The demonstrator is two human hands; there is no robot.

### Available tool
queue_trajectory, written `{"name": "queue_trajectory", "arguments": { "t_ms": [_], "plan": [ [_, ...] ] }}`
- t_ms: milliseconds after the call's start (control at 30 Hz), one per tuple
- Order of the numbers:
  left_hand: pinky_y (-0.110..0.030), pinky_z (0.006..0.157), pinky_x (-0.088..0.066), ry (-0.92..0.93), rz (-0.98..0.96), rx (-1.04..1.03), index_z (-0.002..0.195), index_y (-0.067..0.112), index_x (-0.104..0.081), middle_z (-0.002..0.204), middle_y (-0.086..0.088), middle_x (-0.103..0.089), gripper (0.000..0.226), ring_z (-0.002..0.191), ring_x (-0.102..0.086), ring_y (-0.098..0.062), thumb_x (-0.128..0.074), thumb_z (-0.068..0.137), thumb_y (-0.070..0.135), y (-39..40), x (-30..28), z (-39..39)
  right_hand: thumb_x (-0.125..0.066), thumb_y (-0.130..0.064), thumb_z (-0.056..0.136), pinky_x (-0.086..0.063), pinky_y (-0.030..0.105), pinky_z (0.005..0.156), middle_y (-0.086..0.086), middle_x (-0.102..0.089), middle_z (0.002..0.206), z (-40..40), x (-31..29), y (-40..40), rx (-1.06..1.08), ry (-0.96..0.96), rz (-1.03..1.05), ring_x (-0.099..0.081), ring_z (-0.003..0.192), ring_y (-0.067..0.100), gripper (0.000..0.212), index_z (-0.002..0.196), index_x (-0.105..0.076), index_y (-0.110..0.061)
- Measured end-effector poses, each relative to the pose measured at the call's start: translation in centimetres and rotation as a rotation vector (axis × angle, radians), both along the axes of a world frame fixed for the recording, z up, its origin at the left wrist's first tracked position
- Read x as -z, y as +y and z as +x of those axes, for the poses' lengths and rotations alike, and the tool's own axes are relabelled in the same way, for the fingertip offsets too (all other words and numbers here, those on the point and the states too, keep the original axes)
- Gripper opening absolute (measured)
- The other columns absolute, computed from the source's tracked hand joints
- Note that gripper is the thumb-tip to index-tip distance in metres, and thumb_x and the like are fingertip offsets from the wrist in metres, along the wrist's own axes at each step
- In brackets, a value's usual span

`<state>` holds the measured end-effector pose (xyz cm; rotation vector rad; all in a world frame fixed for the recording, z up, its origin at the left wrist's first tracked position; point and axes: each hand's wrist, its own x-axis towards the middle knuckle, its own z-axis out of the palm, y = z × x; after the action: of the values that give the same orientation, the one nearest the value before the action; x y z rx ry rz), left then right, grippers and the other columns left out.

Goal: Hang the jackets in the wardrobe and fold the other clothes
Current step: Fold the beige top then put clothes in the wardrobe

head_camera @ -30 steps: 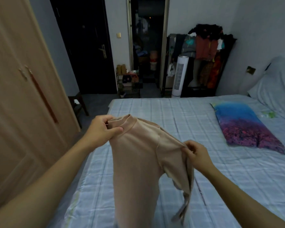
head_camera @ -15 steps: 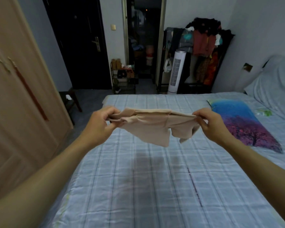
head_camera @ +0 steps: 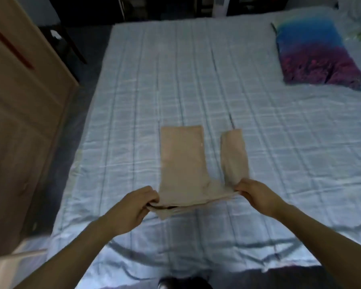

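Note:
A beige garment (head_camera: 183,163) lies flat on the bed (head_camera: 196,84), its body and one sleeve stretching away from me. My left hand (head_camera: 133,207) pinches its near left corner at the collar end. At the near right corner, my right hand (head_camera: 256,195) pinches the shoulder beside the sleeve (head_camera: 234,155). Both hands hold the near edge just above the sheet.
A blue and purple pillow (head_camera: 315,53) lies at the far right of the bed. The wooden wardrobe (head_camera: 19,113) stands at the left, with a dark strip of floor between it and the bed. A dark stool (head_camera: 58,40) sits beyond the wardrobe.
The garment was held up in the air between both hands; now it is spread flat on the bed. My view has tilted down toward the sheet.

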<state>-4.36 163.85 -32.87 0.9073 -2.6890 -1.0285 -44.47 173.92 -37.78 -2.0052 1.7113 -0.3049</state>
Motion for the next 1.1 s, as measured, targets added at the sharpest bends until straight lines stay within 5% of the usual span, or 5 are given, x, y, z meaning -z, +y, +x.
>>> {"name": "queue_trajectory", "arguments": {
  "t_ms": [200, 533, 667, 800, 1100],
  "plan": [
    [-0.040, 0.079, -0.050, -0.132, 0.042, 0.053, 0.113, 0.015, -0.064, 0.108, -0.006, -0.057, 0.029, 0.089, -0.057, -0.025, -0.045, 0.093, 0.023, 7.9, 5.1, 1.9, -0.069, 0.005, 0.086, -0.054, 0.033, 0.072, 0.010, -0.069, 0.091, 3.1, 5.0, 9.0, 0.057, 0.022, 0.026, -0.067, 0.077, 0.029, 0.013, 0.094, -0.076, -0.004],
    [-0.022, 0.056, -0.033, -0.241, -0.230, 0.220, 0.080, 0.024, -0.068, 0.079, 0.005, -0.057, 0.049, 0.066, -0.052, -0.015, -0.074, 0.048, -0.013, 16.2, 12.7, 5.3, -0.075, 0.000, 0.082, -0.056, 0.039, 0.074, 0.012, -0.070, 0.090, 7.6, 12.1, 15.9, 0.153, 0.133, 0.030, -0.067, 0.081, 0.034, 0.011, 0.091, -0.078, -0.007],
    [-0.027, 0.062, -0.049, -0.288, -0.214, 0.215, 0.088, 0.028, -0.074, 0.091, 0.006, -0.066, 0.059, 0.079, -0.063, -0.017, -0.078, 0.045, -0.011, 18.7, 17.0, 7.0, -0.064, -0.013, 0.093, -0.050, 0.039, 0.086, 0.006, -0.067, 0.104, 8.9, 15.2, 18.3, 0.225, 0.198, 0.201, -0.060, 0.097, 0.028, 0.011, 0.098, -0.074, -0.013],
    [-0.025, 0.067, -0.051, -0.377, -0.154, 0.209, 0.091, 0.029, -0.073, 0.105, 0.009, -0.068, 0.035, 0.092, -0.067, -0.015, -0.080, 0.061, 0.013, 19.5, 18.3, 8.3, -0.064, -0.010, 0.091, -0.052, 0.035, 0.083, 0.005, -0.068, 0.098, 9.3, 15.7, 19.0, 0.429, 0.134, 0.126, -0.063, 0.089, 0.024, 0.013, 0.099, -0.073, -0.012],
    [-0.035, 0.061, -0.050, -0.176, -0.210, 0.055, 0.081, 0.017, -0.065, 0.087, 0.003, -0.061, 0.007, 0.077, -0.057, -0.020, -0.068, 0.083, 0.012, 15.3, 16.5, 1.2, -0.059, -0.013, 0.094, -0.051, 0.035, 0.080, 0.008, -0.064, 0.095, 8.2, 14.5, 14.2, 0.574, 0.065, -0.014, -0.061, 0.086, 0.024, 0.012, 0.099, -0.069, -0.010]
  ]
}}
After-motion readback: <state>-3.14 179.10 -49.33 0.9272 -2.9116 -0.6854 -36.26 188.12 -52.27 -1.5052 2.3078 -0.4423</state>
